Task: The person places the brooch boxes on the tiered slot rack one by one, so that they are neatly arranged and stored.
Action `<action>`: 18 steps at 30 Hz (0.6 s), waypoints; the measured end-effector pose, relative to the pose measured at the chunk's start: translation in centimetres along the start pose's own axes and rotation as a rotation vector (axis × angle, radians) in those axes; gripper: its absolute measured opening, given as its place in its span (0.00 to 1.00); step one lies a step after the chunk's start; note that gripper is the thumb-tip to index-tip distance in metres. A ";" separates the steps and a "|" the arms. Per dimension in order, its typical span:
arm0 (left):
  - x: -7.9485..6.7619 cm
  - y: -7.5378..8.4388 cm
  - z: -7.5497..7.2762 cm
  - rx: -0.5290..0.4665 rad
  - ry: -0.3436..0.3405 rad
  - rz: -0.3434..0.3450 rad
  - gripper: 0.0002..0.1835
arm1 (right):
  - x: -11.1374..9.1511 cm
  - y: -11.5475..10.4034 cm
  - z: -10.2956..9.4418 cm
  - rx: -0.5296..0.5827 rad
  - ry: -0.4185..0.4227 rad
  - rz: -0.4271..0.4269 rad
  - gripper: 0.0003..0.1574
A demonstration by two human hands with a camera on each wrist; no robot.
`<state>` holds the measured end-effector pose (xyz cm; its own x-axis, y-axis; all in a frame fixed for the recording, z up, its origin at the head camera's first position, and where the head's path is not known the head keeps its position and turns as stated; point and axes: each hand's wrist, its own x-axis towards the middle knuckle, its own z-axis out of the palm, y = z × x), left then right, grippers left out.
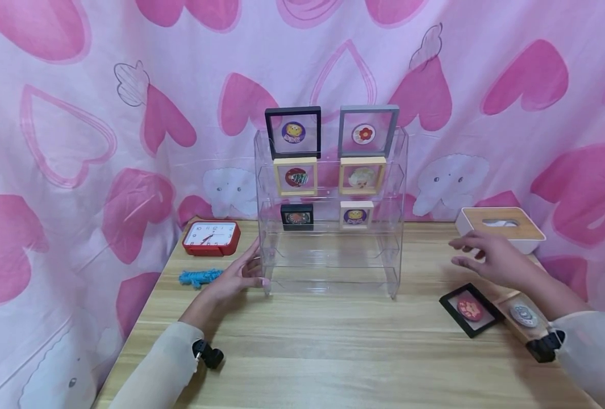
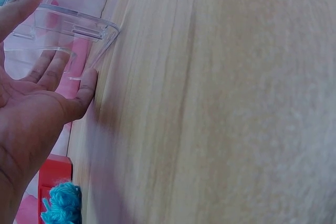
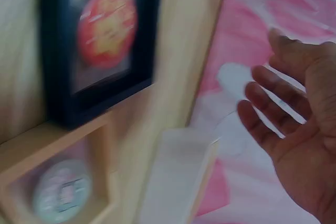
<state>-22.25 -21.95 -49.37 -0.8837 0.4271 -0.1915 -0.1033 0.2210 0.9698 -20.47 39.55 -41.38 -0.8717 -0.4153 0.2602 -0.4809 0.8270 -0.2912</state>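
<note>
A clear acrylic tiered stand [image 1: 328, 278] holds pairs of framed badges, among them a black frame [image 1: 268, 133] and a grey frame [image 1: 342, 133] on top. My left hand [image 1: 238, 275] touches the stand's lower left side, thumb near its front edge; the left wrist view shows the fingers extended along it. My right hand [image 1: 499, 258] is in the air to the right of the stand, fingers loosely bent, holding nothing. Below it on the table lie a black frame [image 3: 58, 51] with a red badge and a wooden frame [image 3: 107, 156] with a pale badge.
A red clock [image 1: 211, 250] and a bundle of blue yarn [image 1: 200, 277] are left of the stand. At the back right is a white tissue box [image 1: 524, 245] with a wooden lid. A pink heart-patterned curtain [image 1: 292, 51] hangs behind the wooden table [image 1: 322, 352].
</note>
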 end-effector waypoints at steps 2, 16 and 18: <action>0.0 -0.1 0.0 0.002 0.000 -0.002 0.62 | -1.1 1.0 0.6 0.022 -0.060 0.016 0.21; 0.1 0.0 -0.1 0.014 -0.008 0.016 0.62 | -4.3 4.5 3.2 0.166 -0.351 0.181 0.14; 0.2 0.0 -0.2 0.012 -0.004 0.011 0.62 | -4.2 4.5 3.2 0.173 -0.339 0.184 0.13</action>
<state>-22.56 -22.04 -49.43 -0.8826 0.4334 -0.1819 -0.0882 0.2274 0.9698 -19.31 43.82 -46.75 -0.9122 -0.3920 -0.1195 -0.2984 0.8353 -0.4619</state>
